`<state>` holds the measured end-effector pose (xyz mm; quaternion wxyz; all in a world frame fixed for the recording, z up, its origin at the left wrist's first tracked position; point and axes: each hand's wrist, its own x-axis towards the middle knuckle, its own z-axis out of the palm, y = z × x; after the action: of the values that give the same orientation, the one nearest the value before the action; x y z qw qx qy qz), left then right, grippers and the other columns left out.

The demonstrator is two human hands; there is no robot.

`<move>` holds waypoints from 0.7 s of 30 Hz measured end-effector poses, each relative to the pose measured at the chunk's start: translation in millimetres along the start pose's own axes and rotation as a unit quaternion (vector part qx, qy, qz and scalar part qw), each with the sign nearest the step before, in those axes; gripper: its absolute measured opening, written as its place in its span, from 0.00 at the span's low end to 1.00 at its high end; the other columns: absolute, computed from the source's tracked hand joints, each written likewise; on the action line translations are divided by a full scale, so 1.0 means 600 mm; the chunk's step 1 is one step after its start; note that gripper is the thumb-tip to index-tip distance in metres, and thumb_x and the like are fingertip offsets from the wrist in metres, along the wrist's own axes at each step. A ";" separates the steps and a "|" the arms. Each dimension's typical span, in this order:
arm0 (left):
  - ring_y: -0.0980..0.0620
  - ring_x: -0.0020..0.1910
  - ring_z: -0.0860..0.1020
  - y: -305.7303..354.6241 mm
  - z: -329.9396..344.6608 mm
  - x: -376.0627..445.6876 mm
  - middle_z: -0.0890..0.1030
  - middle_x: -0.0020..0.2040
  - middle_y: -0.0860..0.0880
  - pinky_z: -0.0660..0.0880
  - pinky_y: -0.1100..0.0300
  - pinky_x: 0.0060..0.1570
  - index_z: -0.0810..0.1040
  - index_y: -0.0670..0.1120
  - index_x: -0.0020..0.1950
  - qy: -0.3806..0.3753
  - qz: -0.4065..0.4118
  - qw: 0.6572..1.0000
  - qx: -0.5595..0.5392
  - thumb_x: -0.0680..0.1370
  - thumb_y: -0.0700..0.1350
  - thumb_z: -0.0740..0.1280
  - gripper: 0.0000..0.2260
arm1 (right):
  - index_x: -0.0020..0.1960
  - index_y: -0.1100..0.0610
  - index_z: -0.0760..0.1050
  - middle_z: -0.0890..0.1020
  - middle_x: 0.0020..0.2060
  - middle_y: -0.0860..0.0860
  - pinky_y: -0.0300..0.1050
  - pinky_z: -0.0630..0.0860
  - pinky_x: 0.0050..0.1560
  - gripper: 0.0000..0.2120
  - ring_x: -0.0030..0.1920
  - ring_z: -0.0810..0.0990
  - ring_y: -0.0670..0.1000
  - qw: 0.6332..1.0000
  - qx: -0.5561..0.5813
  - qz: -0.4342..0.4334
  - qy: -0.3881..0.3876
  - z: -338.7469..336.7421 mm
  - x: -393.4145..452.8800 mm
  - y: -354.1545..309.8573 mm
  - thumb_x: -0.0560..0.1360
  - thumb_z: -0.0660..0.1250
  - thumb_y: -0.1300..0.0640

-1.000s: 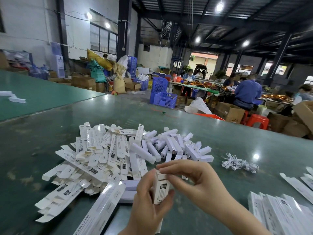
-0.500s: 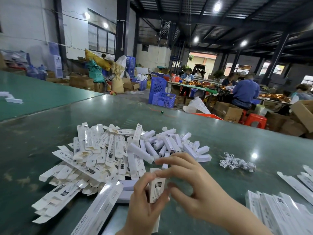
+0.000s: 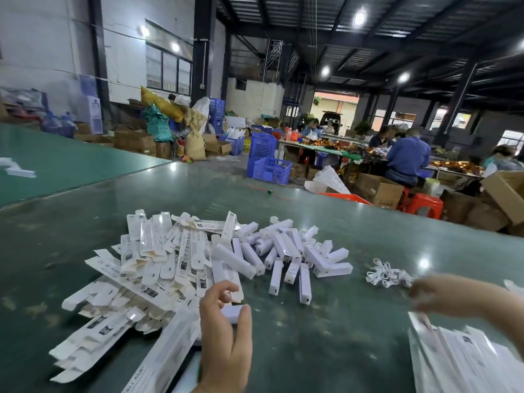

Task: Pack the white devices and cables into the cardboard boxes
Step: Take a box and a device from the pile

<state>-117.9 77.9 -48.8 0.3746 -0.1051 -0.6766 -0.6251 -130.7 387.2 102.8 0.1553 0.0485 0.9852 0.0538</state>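
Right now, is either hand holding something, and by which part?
Left hand seems to hold nothing. Right hand is too blurred to tell.

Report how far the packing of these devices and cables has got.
Done: a stack of closed boxes lies at the near right. In hand: the left hand is at a white device; the blurred right hand reaches by the cables. Left: many loose devices and flat, unfolded boxes on the green table.
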 end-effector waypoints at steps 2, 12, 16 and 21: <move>0.54 0.52 0.69 0.001 0.001 -0.001 0.69 0.52 0.54 0.64 0.69 0.53 0.66 0.61 0.57 -0.004 -0.003 1.000 0.030 0.71 0.52 0.59 0.15 | 0.71 0.51 0.65 0.70 0.69 0.49 0.38 0.66 0.63 0.25 0.66 0.70 0.47 0.996 -0.078 0.028 -0.027 0.031 0.003 0.011 0.77 0.61 0.42; 0.40 0.51 0.73 0.018 -0.004 0.008 0.78 0.51 0.46 0.67 0.36 0.50 0.78 0.48 0.42 -0.050 -0.038 0.898 0.435 0.52 0.35 0.78 0.22 | 0.70 0.50 0.65 0.71 0.67 0.49 0.40 0.70 0.61 0.28 0.67 0.70 0.49 0.991 -0.121 0.063 -0.018 0.103 0.032 0.039 0.71 0.67 0.54; 0.39 0.53 0.73 0.010 -0.001 0.005 0.78 0.54 0.45 0.63 0.29 0.53 0.79 0.49 0.44 -0.083 -0.078 0.869 0.481 0.50 0.33 0.75 0.26 | 0.68 0.47 0.66 0.71 0.67 0.47 0.46 0.72 0.62 0.25 0.67 0.70 0.50 0.981 -0.164 0.098 0.014 0.098 0.036 0.027 0.72 0.66 0.55; 0.48 0.60 0.73 0.014 -0.008 0.010 0.74 0.58 0.55 0.57 0.30 0.60 0.74 0.55 0.53 -0.180 -0.098 0.838 0.506 0.60 0.41 0.72 0.23 | 0.69 0.43 0.64 0.70 0.66 0.45 0.46 0.71 0.60 0.23 0.66 0.70 0.48 0.988 -0.096 -0.023 0.116 0.069 0.028 -0.102 0.75 0.62 0.43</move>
<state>-115.1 73.4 -39.0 0.1844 0.0555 -0.9609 -0.1992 -138.6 332.1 51.3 0.0447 0.0039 0.9877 0.1500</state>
